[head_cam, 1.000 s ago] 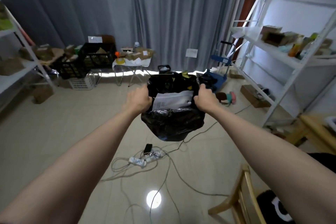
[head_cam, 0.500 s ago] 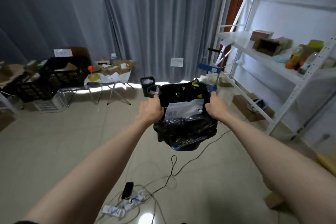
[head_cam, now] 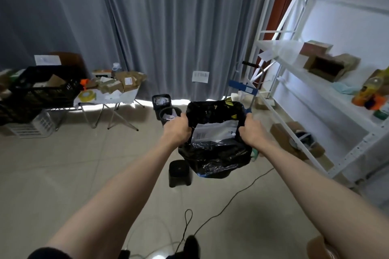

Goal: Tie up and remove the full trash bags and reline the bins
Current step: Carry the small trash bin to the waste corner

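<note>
Head view: you are holding the black trash bag (head_cam: pixel 214 153) in mid-air over the tiled floor (head_cam: pixel 63 164), its mouth spread wide and untied, white paper waste (head_cam: pixel 214 131) showing at the top, so a tilt or a slipping grip is likely to spill it. Black cables (head_cam: pixel 221 206) are trailing across the near floor and could catch your feet. Your left hand (head_cam: pixel 176 128) and right hand (head_cam: pixel 250 130) are both clenching the bag's rim, fingers curled tight around the plastic on the left and right sides.
</note>
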A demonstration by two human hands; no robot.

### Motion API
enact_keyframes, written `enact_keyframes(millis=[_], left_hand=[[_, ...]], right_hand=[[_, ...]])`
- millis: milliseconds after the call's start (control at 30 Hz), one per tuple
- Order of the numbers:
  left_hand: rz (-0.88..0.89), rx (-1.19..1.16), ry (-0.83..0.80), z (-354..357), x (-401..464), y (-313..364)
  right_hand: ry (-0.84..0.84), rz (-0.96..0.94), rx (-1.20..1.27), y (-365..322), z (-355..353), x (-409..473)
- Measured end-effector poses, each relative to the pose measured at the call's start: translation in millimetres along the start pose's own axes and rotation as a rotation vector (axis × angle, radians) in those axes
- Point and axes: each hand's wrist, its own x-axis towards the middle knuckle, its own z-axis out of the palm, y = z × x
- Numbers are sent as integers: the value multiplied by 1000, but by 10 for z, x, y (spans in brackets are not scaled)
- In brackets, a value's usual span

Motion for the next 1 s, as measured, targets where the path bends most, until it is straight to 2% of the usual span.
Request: enact_keyframes(millis=[333, 600, 1000], left_hand=[[49, 39, -28, 473, 2209, 261], [58, 12, -76, 735, 3499, 345], [-10, 36, -230, 1845, 5972, 68]], right_hand=[[-26, 66, 67, 179, 105, 2098], [-50, 110, 47, 221, 229, 3415], [-208, 161, 78, 441, 1334, 6003]])
